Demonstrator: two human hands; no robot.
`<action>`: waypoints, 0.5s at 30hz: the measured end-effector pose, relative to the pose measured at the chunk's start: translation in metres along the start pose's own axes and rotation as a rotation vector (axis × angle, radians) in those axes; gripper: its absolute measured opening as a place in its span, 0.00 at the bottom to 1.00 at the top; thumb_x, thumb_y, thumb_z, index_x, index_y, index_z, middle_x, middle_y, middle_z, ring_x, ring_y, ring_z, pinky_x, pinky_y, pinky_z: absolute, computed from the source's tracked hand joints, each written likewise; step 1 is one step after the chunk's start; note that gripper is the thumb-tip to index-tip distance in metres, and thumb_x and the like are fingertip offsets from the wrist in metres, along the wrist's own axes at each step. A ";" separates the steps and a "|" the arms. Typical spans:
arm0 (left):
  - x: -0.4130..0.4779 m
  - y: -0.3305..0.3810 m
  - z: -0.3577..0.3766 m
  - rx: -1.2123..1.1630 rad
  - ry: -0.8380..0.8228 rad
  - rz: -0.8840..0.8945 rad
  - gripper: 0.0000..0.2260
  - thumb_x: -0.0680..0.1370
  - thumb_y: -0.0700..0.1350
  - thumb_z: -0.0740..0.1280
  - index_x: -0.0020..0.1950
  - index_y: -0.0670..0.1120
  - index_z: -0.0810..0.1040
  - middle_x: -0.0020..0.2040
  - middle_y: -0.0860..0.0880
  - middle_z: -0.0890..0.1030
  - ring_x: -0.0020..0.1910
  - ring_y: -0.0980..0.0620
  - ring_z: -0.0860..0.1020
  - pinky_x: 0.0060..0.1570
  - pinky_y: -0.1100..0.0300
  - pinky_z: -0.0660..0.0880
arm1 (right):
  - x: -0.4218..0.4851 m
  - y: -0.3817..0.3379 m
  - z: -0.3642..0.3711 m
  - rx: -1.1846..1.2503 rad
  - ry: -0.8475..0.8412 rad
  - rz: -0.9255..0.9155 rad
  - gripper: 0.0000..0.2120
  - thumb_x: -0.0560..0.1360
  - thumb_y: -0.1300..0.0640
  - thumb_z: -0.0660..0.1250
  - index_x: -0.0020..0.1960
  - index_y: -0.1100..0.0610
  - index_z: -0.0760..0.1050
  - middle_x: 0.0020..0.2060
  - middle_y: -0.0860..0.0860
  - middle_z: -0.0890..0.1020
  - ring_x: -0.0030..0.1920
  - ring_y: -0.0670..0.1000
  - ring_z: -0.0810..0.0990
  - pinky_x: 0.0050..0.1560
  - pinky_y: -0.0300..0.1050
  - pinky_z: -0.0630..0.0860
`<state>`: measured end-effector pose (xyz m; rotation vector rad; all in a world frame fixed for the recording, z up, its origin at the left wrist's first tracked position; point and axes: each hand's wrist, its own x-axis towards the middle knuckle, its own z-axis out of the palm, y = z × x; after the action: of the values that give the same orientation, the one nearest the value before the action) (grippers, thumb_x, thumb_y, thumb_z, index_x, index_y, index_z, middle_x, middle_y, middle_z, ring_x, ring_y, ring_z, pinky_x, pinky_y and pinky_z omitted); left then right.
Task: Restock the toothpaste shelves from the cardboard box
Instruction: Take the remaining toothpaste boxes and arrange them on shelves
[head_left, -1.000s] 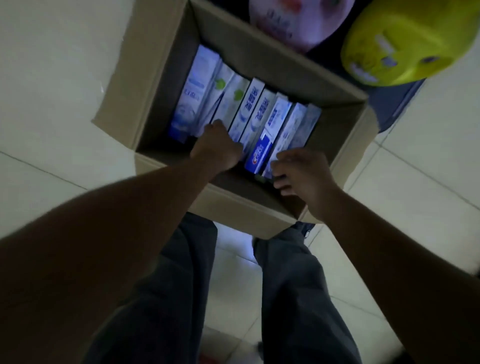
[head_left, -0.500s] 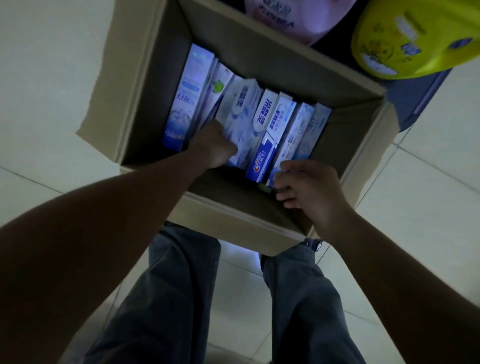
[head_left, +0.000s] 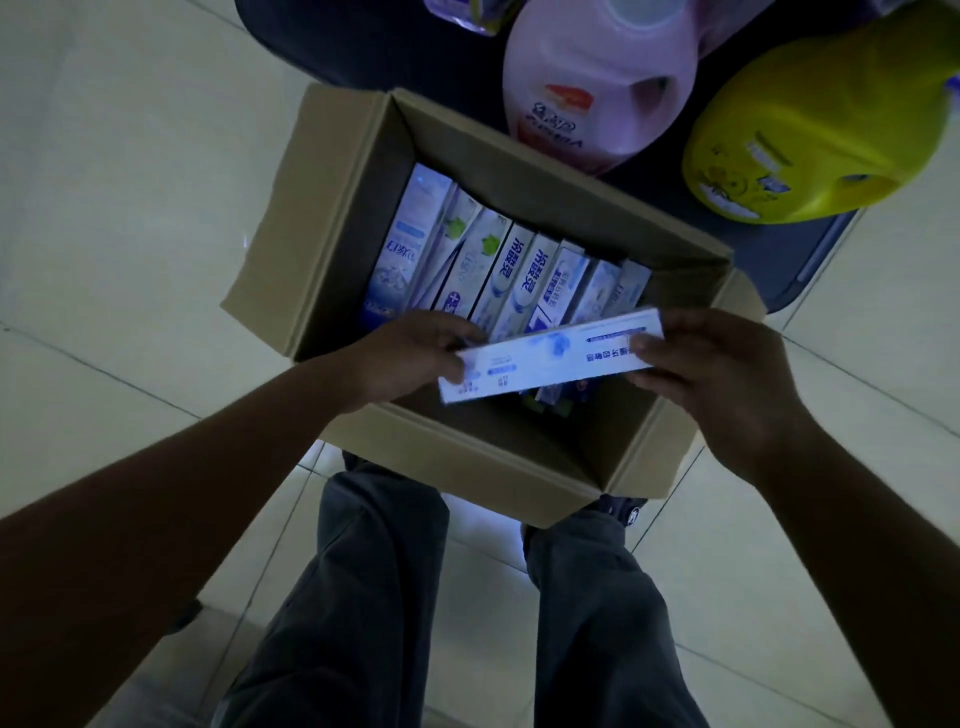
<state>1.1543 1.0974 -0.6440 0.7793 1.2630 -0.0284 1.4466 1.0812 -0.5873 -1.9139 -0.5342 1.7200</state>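
Nearest the camera stood the person's legs in dark trousers (head_left: 363, 597) on a pale tiled floor (head_left: 104, 156). Just beyond the knees sat an open cardboard box (head_left: 332, 208), its flaps folded outward.

Over the near half of the box both hands held one white toothpaste carton (head_left: 550, 358), lying almost level and crosswise, clear of the cartons below. The left hand (head_left: 410, 358) was closed on its left end, thumb on top and fingers underneath. The right hand (head_left: 722, 374) was closed on the right end, thumb pressed on the printed face.

Inside the box, a row of toothpaste cartons (head_left: 498, 270) stood on edge side by side, filling the left and far part; the near right corner looked dark and I cannot tell what lay there.

Farther off, beyond the box, a pink jug (head_left: 587, 88) and a yellow jug (head_left: 810, 135) rested on a dark tray (head_left: 363, 47).
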 end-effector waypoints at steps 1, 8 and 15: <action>0.014 -0.003 0.001 -0.006 0.094 -0.011 0.19 0.69 0.39 0.72 0.60 0.44 0.82 0.53 0.49 0.83 0.54 0.52 0.81 0.50 0.62 0.78 | -0.004 0.004 -0.005 -0.023 0.019 -0.033 0.10 0.72 0.65 0.76 0.53 0.61 0.82 0.45 0.58 0.88 0.50 0.57 0.88 0.46 0.45 0.83; 0.112 -0.037 0.033 0.332 0.410 -0.157 0.17 0.79 0.46 0.69 0.66 0.41 0.76 0.69 0.39 0.76 0.66 0.40 0.75 0.58 0.57 0.72 | -0.030 0.027 -0.018 -0.120 0.241 -0.173 0.11 0.72 0.64 0.77 0.53 0.63 0.82 0.45 0.55 0.88 0.46 0.54 0.88 0.45 0.46 0.85; 0.159 -0.037 0.064 -0.013 0.296 -0.332 0.21 0.85 0.43 0.62 0.77 0.37 0.67 0.70 0.40 0.77 0.59 0.46 0.79 0.52 0.56 0.75 | -0.036 0.045 -0.017 0.028 0.375 -0.201 0.10 0.72 0.64 0.78 0.49 0.56 0.80 0.48 0.58 0.86 0.48 0.56 0.87 0.48 0.48 0.84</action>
<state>1.2455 1.0971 -0.7933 0.5682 1.6630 -0.1786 1.4569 1.0222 -0.5853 -2.0205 -0.5328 1.2003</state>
